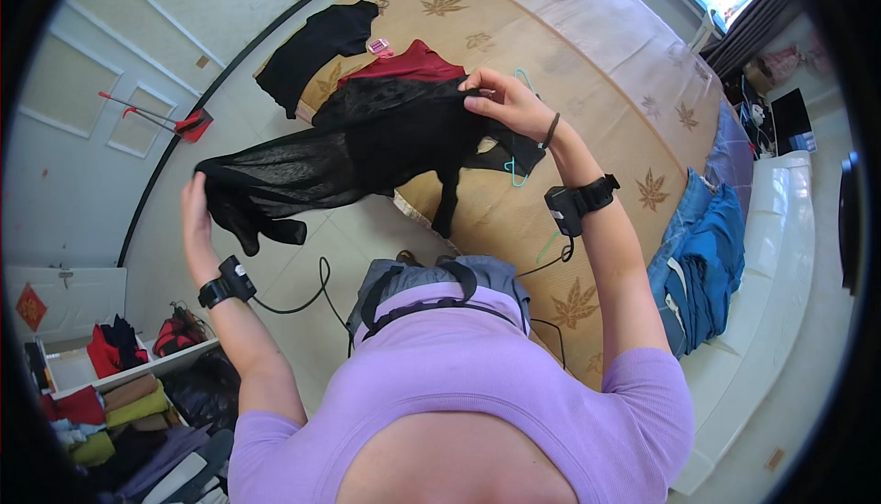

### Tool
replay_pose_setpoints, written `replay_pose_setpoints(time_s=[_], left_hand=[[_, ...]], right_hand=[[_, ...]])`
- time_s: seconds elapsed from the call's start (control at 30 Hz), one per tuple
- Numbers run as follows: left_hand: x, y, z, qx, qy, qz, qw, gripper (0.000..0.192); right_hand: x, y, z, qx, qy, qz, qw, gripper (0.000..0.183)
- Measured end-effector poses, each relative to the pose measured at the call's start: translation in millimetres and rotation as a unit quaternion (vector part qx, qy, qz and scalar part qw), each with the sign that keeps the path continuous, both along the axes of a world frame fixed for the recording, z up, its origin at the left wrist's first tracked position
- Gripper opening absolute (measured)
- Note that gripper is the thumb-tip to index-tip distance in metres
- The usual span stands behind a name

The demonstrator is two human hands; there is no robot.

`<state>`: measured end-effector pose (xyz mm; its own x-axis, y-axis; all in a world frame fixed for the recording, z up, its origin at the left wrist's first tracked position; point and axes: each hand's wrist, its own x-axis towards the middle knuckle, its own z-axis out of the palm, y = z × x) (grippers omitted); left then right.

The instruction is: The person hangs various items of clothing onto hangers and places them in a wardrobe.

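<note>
Stretched between my two hands is a sheer black garment [385, 153], probably tights or a thin top. My left hand [197, 211] grips its far left end, out over the tiled floor. At the other end my right hand [506, 101] pinches the fabric between thumb and fingers, above the bed. Narrow black ends dangle below each hand. Behind the cloth lies a dark red garment [413, 63], partly covered. A light-blue clothes hanger [516, 172] pokes out beside a black piece of clothing [499, 156] under my right hand.
The bed's tan mat [599, 160] bears leaf prints. Another black garment [316, 49] and a small pink device [379, 47] lie at its far edge. A folded blue quilt [709, 263] rests by the white headboard [764, 284]. A red dustpan [196, 125] stands against the wall. Clothes fill shelves [131, 370] at lower left.
</note>
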<state>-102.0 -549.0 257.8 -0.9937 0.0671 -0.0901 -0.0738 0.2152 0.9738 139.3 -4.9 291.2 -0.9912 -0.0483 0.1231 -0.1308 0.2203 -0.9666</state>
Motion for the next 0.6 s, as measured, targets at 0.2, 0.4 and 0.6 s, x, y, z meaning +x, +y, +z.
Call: replay_pose_setpoints(time_s=[0.2, 0.4, 0.6], left_hand=[[19, 135, -40, -0.189, 0.115, -0.24, 0.945, 0.069], [129, 305, 23, -0.001, 0.036, -0.553, 0.832, 0.04], [110, 338, 22, -0.008, 0.112, -0.451, 0.885, 0.019]], right_hand=[[-10, -43, 26, -0.014, 0.053, -0.018, 0.998, 0.013], [-16, -62, 33, 0.078, 0.045, 0.014, 0.996, 0.022], [4, -28, 18, 0.339, 0.067, -0.292, 0.892, 0.04]])
